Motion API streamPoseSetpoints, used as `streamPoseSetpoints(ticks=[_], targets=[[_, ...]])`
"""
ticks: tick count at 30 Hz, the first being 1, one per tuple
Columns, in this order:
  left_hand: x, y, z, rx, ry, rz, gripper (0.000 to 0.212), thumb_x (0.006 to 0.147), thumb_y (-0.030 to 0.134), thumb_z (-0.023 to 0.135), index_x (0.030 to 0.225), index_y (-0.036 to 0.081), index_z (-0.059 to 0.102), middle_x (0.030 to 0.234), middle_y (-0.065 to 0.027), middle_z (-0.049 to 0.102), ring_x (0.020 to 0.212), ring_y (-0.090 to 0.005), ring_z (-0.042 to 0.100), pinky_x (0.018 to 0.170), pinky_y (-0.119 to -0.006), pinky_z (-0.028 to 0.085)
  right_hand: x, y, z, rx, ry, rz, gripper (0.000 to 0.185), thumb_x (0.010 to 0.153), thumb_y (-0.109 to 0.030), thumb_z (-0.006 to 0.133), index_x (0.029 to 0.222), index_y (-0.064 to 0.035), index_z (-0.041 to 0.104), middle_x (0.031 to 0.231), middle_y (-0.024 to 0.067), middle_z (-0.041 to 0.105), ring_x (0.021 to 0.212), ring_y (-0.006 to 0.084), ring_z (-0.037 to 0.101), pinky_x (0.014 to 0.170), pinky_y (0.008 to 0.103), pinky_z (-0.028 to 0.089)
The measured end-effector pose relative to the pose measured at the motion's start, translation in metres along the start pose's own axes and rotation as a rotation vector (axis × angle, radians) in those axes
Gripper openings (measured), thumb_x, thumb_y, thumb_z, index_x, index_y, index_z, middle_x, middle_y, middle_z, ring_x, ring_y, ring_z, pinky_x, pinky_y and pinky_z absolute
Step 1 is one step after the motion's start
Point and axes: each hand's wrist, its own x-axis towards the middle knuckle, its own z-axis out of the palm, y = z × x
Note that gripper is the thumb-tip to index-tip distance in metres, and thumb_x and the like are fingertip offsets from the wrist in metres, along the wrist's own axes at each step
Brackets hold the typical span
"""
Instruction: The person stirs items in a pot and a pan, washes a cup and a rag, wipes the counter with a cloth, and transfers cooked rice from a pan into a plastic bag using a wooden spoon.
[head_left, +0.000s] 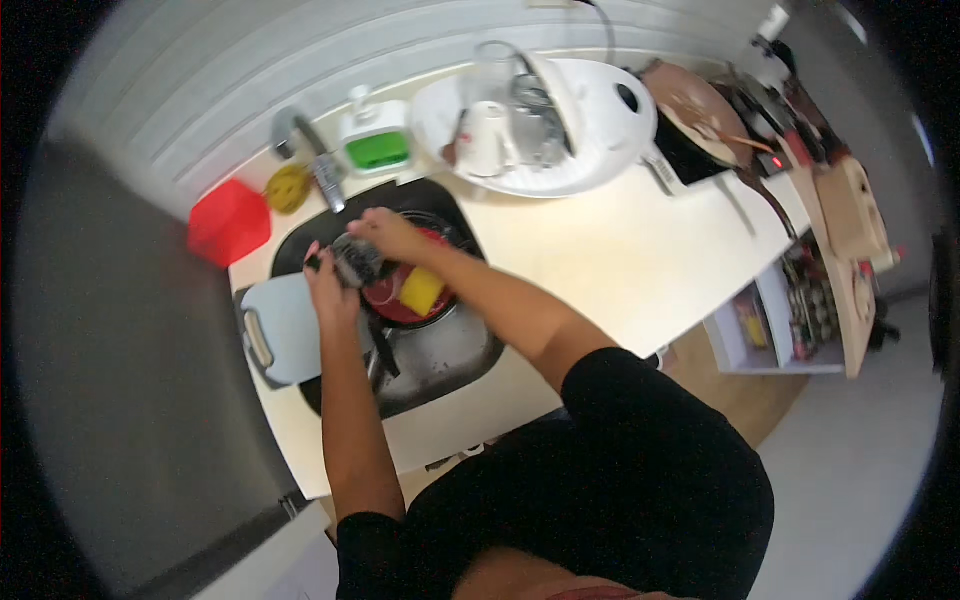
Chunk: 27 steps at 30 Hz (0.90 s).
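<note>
Over the sink (442, 367), my left hand (325, 281) grips a dark grey, rounded item (357, 260) that looks like a strainer or a scrubber; blur hides its exact kind. Fingers of my right hand (386, 234) are bent at the upper right side of the same item; whether they grip it is unclear. Just below and to the right, a pan with a red inside (386, 298) sits in the sink, its dark handle (384, 346) pointing toward me. A yellow sponge (421, 291) lies in the pan.
A faucet (328, 180), a soap dispenser (375, 136) and a red container (229, 223) stand behind the sink. Pale blue cutting board (285, 330) lies at its left edge. To the right are a white tray (600, 161) with a white jug (484, 142), and a cooktop with pans (694, 101).
</note>
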Motion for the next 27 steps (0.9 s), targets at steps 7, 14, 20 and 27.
streamPoseSetpoints(ticks=[7, 14, 20, 27], targets=[[0.036, -0.044, -0.056, -0.322, -0.776, -0.001, 0.036, 0.096, 0.042, 0.038, 0.113, 0.012, 0.049, 0.106, -0.0079, 0.056, 0.097, -0.0220, 0.058, 0.083, -0.036, 0.050, -0.060, -0.084, 0.053, -0.145, 0.317, -0.253, 0.025, 0.080, -0.031, 0.059, 0.080, -0.0062, 0.057, 0.081, 0.0127, 0.052, 0.075, 0.0343, 0.059, 0.064, 0.0440, 0.047], [-0.020, -0.023, 0.005, -0.079, -0.156, -0.312, 0.055, 0.094, 0.053, 0.033, 0.120, 0.007, 0.048, 0.116, -0.0097, 0.056, 0.108, -0.0258, 0.054, 0.092, -0.043, 0.044, -0.044, -0.019, 0.029, -0.535, 0.411, -0.464, 0.028, 0.089, -0.031, 0.048, 0.082, -0.0057, 0.058, 0.073, 0.0133, 0.059, 0.075, 0.0313, 0.061, 0.061, 0.0438, 0.049], [-0.048, -0.011, 0.028, 0.014, -0.151, -0.173, 0.042, 0.094, 0.040, 0.046, 0.114, 0.003, 0.051, 0.111, -0.0112, 0.058, 0.102, -0.0252, 0.057, 0.089, -0.038, 0.047, -0.049, -0.004, 0.025, -0.027, 0.170, -0.155, 0.037, 0.093, -0.040, 0.043, 0.096, -0.0059, 0.058, 0.096, 0.0131, 0.059, 0.088, 0.0270, 0.060, 0.073, 0.0404, 0.049], [-0.066, 0.021, 0.030, 0.593, -0.270, 0.061, 0.023, 0.086, 0.011, 0.058, 0.107, 0.001, 0.055, 0.103, -0.0064, 0.060, 0.092, -0.0161, 0.057, 0.081, -0.026, 0.045, -0.118, -0.047, 0.010, 1.291, -0.500, 0.423, 0.026, 0.088, -0.023, 0.062, 0.106, -0.0048, 0.056, 0.099, 0.0054, 0.060, 0.085, 0.0179, 0.061, 0.064, 0.0310, 0.051]])
